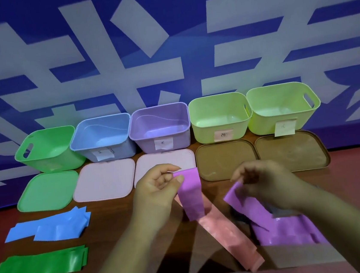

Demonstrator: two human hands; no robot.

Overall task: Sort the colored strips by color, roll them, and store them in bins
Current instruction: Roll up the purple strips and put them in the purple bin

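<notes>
Left hand (157,185) pinches a hanging purple strip (191,195) by its top while right hand (266,183) pinches a second strip (244,205) above the purple pile (286,235), likely gathering one color.

A blue banner (181,1) with large white characters hangs behind the reddish-brown table (108,225).

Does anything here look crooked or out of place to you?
Yes: the green bin at the far left looks tipped sideways, unlike the upright blue bin beside it, though the wide lens may exaggerate this. The blue strips also lie in a looser, fanned heap than the green strips.
</notes>
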